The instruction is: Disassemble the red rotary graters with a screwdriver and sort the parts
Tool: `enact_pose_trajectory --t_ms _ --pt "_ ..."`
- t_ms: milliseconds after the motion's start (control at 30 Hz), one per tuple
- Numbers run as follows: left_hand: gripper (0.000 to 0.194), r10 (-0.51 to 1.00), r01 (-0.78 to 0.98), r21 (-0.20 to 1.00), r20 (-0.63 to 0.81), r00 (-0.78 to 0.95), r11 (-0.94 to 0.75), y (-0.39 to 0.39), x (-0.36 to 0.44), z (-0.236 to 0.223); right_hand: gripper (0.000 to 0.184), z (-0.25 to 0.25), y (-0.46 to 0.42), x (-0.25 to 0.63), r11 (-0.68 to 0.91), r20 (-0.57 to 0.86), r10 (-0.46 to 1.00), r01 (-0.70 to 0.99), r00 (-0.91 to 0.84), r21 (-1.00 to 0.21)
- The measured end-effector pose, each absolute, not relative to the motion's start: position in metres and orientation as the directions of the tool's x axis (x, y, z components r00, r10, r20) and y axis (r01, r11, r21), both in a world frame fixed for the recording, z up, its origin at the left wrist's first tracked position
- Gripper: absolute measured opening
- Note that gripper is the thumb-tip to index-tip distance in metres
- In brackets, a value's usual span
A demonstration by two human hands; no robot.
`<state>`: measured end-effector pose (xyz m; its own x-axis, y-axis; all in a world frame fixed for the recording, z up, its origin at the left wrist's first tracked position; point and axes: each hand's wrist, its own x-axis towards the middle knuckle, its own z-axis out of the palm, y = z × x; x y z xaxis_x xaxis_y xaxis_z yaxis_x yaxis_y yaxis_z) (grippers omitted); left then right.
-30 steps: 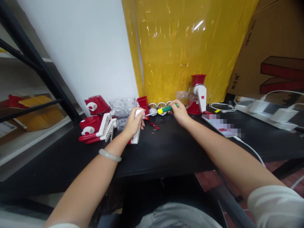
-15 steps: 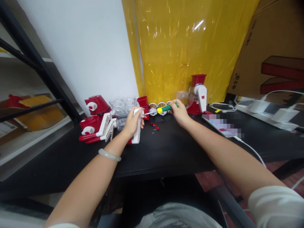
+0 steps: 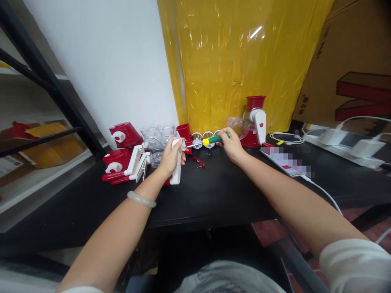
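My left hand [image 3: 171, 158] is closed around a white crank handle [image 3: 176, 173] with a red grip at its lower end, held upright over the table. My right hand [image 3: 231, 143] grips the end of a green and yellow screwdriver [image 3: 216, 139]. Its metal shaft points left, and the tip meets the top end of the crank handle; the exact contact is too small to make out. Small red parts [image 3: 199, 162] and tiny metal pieces that look like screws lie on the black table [image 3: 207, 195] between my hands.
Red grater bodies [image 3: 125, 134] and white handles [image 3: 134, 160] lie at the left, beside clear plastic parts [image 3: 157, 134]. Metal grater drums [image 3: 208, 139] line the back. An assembled rotary grater [image 3: 255, 122], a phone [image 3: 281, 160] and a power strip [image 3: 345, 150] sit right.
The crank handle has tipped slightly in my left hand, and that hand's fingers have shifted a little. The screwdriver stays at the handle's end, almost unmoved.
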<state>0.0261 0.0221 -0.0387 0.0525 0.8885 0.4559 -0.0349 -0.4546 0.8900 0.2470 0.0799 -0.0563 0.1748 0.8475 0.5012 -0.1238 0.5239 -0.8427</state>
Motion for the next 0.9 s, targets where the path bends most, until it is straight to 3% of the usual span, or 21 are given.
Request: enact_pose_trajectory --t_ms 267,533,767,900 --pt "0.039 0.894 -0.034 0.896 0.445 0.051 -0.443 0.023 0.025 -0.039 0.024 -0.057 0.081 0.247 0.519 0.499 0.852 -0.13 0.158 -0.845" --pt "0.041 0.889 -0.021 0.889 0.458 0.031 -0.457 0.025 0.025 -0.04 0.028 -0.047 0.067 0.246 0.416 0.433 0.901 -0.329 0.023 -0.848" --pt "0.041 0.888 -0.015 0.889 0.458 0.031 -0.458 0.026 0.024 -0.04 0.049 -0.051 0.074 0.253 0.505 0.504 0.863 -0.036 0.022 -0.863" --pt "0.038 0.887 -0.013 0.887 0.461 0.033 -0.461 0.027 0.023 -0.041 0.038 -0.05 0.073 0.252 0.456 0.454 0.89 -0.106 0.045 -0.884"
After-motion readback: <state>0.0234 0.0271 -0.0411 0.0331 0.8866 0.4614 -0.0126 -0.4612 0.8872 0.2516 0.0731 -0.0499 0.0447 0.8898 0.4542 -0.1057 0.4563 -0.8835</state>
